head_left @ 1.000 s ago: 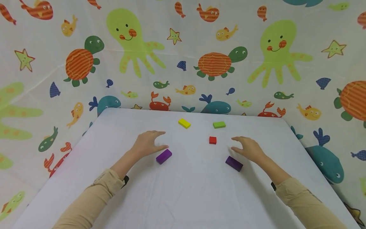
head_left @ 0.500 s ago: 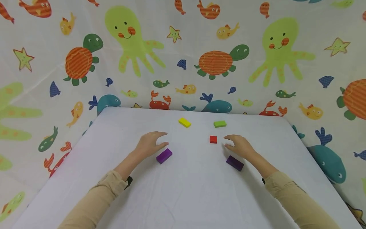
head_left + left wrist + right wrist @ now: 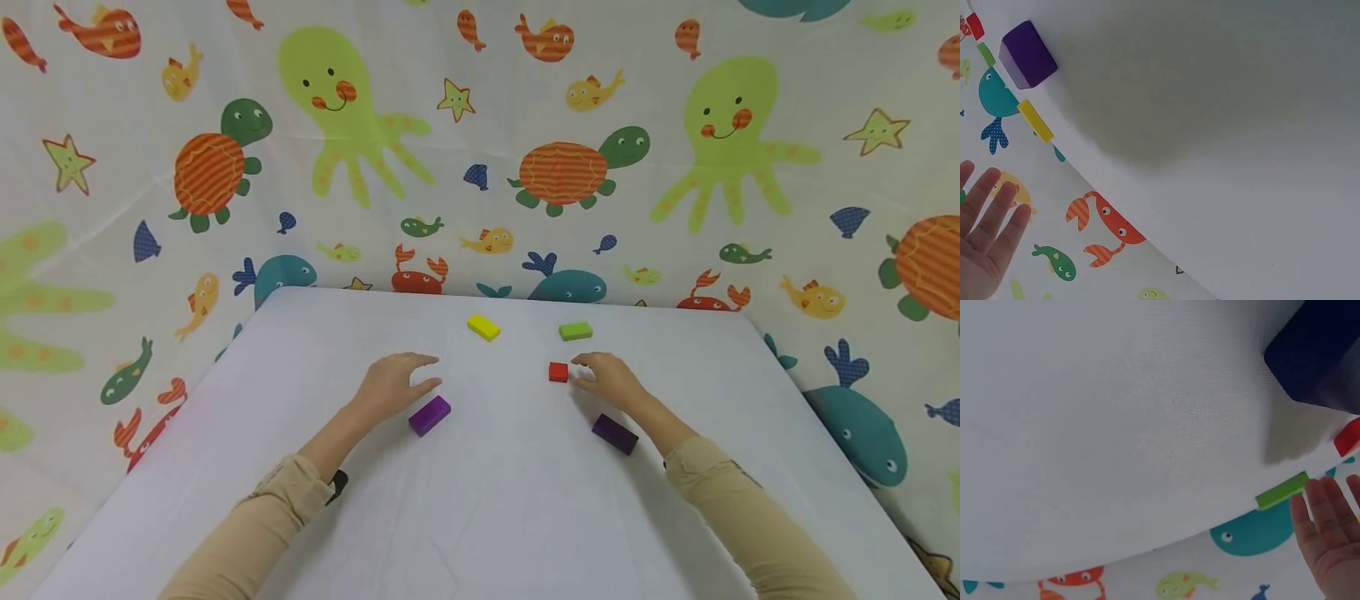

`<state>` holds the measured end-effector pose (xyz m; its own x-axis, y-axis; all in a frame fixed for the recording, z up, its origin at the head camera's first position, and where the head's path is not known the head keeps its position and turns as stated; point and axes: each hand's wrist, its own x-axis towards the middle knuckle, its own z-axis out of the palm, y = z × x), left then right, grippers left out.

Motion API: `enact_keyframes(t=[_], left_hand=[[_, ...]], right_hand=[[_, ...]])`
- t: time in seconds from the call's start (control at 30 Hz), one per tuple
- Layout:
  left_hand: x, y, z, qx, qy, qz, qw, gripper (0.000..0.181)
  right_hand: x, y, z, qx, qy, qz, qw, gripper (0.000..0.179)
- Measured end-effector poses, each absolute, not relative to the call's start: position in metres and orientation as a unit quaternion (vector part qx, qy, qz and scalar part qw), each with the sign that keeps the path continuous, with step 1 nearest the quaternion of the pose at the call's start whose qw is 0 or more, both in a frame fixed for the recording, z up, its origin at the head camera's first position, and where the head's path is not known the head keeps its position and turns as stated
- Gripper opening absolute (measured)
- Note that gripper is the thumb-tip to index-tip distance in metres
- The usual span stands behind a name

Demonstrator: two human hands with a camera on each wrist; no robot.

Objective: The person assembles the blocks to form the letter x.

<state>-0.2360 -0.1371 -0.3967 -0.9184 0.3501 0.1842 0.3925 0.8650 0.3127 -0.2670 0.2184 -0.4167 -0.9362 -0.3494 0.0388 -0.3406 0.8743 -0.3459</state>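
My right hand hovers just right of a small red block, thumb and fingers apart, fingertips close to its side. Below that hand lies a dark purple block, which looms large in the right wrist view. On the other side, my left hand is held above and left of a brighter purple block, its thumb spread from the fingers and nothing between them. In the left wrist view, the fingers are extended, and the purple block sits at the upper left.
Farther back on the white table lie a yellow block and a light green block. A curtain printed with sea animals hangs behind the table and along its sides.
My right hand has moved left, from beyond the dark purple block to beside the red block. The left hand has barely shifted, and the blocks stay where they were.
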Motion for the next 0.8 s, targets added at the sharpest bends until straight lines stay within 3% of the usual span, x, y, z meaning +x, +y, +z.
enact_keyframes(t=[0.8], left_hand=[[-0.236, -0.134, -0.406, -0.197, -0.964, -0.163, 0.07, 0.036]], right_hand=[[-0.284, 0.204, -0.424, -0.14, 0.97, -0.189, 0.061, 0.042]])
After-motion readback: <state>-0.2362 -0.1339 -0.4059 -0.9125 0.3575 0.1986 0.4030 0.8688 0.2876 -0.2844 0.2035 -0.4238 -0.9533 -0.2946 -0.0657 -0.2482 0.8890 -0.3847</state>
